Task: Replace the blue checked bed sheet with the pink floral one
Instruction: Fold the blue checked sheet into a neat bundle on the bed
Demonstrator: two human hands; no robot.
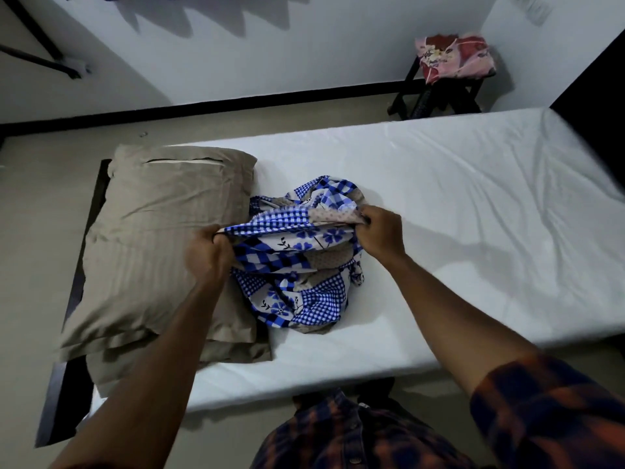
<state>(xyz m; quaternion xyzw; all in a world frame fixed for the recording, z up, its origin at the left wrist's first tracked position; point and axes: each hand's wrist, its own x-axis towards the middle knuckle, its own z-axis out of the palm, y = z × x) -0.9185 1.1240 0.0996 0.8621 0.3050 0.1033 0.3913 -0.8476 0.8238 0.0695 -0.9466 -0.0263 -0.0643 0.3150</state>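
Blue checked bed sheet lies bunched in a heap on the bare white mattress, just beside a tan pillow, so it is already off the bed and only needs bundling away. The person's left hand has its fingers curled tight round one end of a stretched edge. The right hand pinches the other end between thumb and curled fingers, with the hem taut between the two. To do this step well, the person should probably hold the hem level, gather the loose mass beneath into it, and lift the bundle clear without dragging the pillow, which touches the heap on its left side. The pink floral sheet sits folded on a dark stool by the far wall, well apart from both hands. The heap, and perhaps the pillow, stand in the way of spreading it, and the mattress cover shows creases.
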